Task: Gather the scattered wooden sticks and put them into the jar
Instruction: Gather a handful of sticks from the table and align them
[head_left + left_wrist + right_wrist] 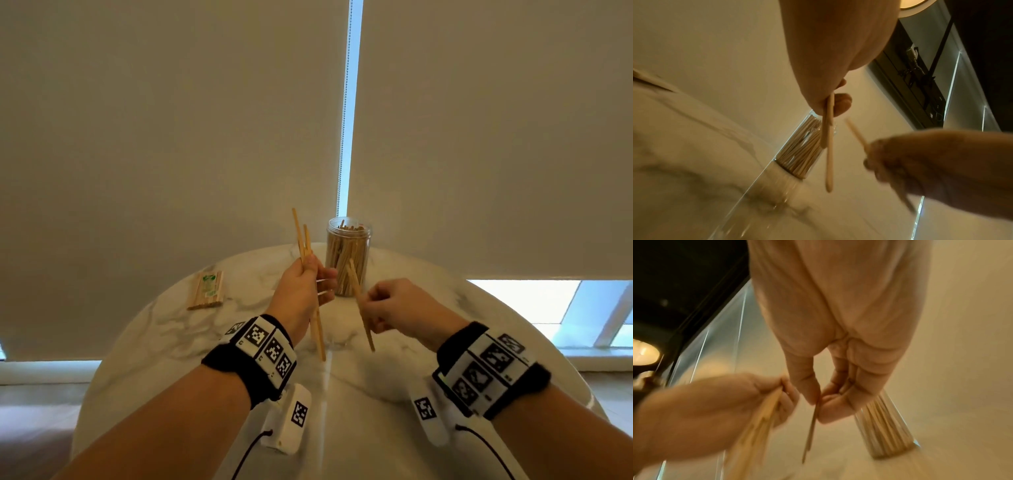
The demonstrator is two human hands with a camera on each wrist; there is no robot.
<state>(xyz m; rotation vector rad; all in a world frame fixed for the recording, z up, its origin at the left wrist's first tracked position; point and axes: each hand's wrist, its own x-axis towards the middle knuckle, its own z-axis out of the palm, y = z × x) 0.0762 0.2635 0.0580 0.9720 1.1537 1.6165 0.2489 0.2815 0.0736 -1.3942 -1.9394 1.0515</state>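
Observation:
A clear plastic jar point(347, 257) stands open at the far side of the round marble table point(171, 342), packed with upright wooden sticks. My left hand point(305, 286) grips a few wooden sticks point(301, 240) upright, just left of the jar. My right hand point(394, 305) pinches wooden sticks point(361, 308) between thumb and fingers, in front of the jar. In the left wrist view the held sticks point(829, 146) hang before the jar point(801, 149). The right wrist view shows my thumb and fingers pinching thin sticks point(812, 426), the jar point(884, 426) behind.
A wrapped bundle of sticks point(206, 290) lies on the table's far left. Roller blinds point(171, 120) hang behind the table, with a bead chain point(343, 137) between them. The table's edge curves close behind the jar.

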